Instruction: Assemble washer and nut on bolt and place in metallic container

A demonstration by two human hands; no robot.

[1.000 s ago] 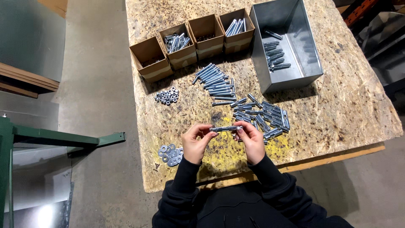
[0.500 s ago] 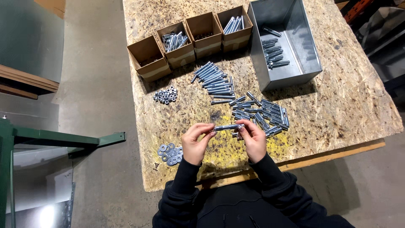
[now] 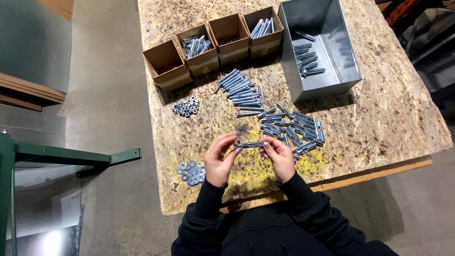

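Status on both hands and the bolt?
Left hand and right hand pinch one bolt by its ends, level above the table. Loose bolt pile just beyond; nothing obstructing.

Four boxes [image 3: 220,42] line the table's [image 3: 379,118] far edge, bin [image 3: 339,52] to their right; washers [image 3: 190,173] lie near its front-left corner.

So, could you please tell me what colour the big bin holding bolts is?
Plain silvery grey metal bin, clearest in the head view.

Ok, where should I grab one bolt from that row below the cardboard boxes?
Probably from above, pinching the shank mid-length. The bolts in that row lie flat and tight side by side, so only the tops and ends are free; the outermost one offers an open side.
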